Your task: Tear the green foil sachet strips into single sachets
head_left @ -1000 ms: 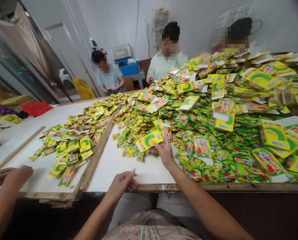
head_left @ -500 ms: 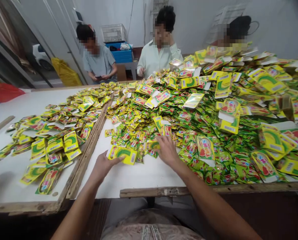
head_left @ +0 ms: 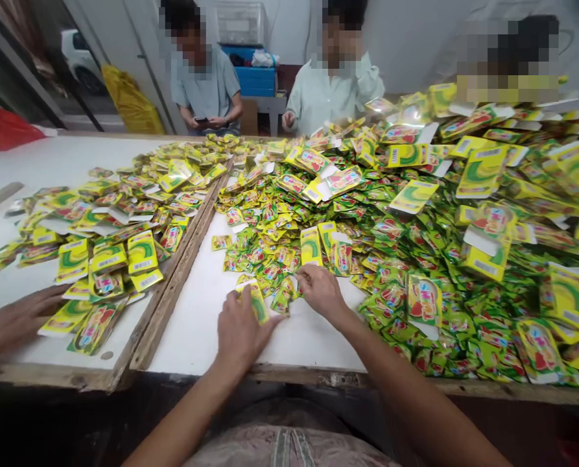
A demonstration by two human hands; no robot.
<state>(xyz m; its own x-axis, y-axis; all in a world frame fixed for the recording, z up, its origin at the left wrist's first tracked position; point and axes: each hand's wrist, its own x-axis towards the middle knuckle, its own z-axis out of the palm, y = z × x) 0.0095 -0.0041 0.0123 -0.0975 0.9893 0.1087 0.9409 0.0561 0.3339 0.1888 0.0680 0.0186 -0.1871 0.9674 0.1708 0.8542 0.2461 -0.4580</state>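
My left hand (head_left: 240, 327) grips a small yellow and green carton (head_left: 259, 302), tilted over the white tabletop, with its fingers over the top and the thumb stretched to the right. Close by on the right, my right hand (head_left: 322, 292) is closed in a pinch at the edge of a small green and yellow sachet (head_left: 283, 295). Its fingertips partly hide the grip. Just beyond my right hand, a few yellow cartons (head_left: 310, 246) lie at the edge of a large heap of green sachets (head_left: 391, 311).
A wooden strip (head_left: 182, 272) divides the table; left of it lies a pile of cartons (head_left: 107, 259). Another person's hand (head_left: 26, 318) reaches in there. More cartons (head_left: 481, 168) cover the heap at right. Several people sit across the table, one holding a phone (head_left: 201, 120).
My left hand has moved right and turned its carton more upright. My right hand has left a carton and now pinches a sachet. Another person's hand has come in from the left.
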